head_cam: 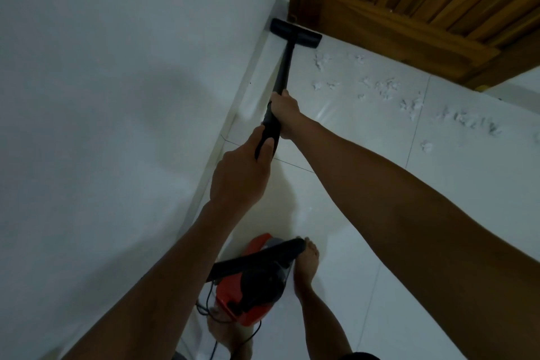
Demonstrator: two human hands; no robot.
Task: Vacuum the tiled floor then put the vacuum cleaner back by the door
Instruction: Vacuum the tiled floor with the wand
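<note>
A black vacuum wand [285, 67] slants away from me to a flat black floor head [296, 33] that rests on the white tiled floor [365, 184] in the corner where the wall meets the wooden door [409, 3]. My right hand [286, 114] is wrapped around the wand higher up the tube. My left hand [242, 175] grips the wand's lower end just behind it. The red and black vacuum body [254, 280] hangs or sits low between my feet, with its black cord [210, 310] trailing beside it.
Several torn white paper scraps [382, 88] lie scattered on the tiles along the door's bottom edge, to the right of the floor head. A white wall [102, 96] with a skirting strip runs along the left. My bare right foot [306, 266] stands beside the vacuum body.
</note>
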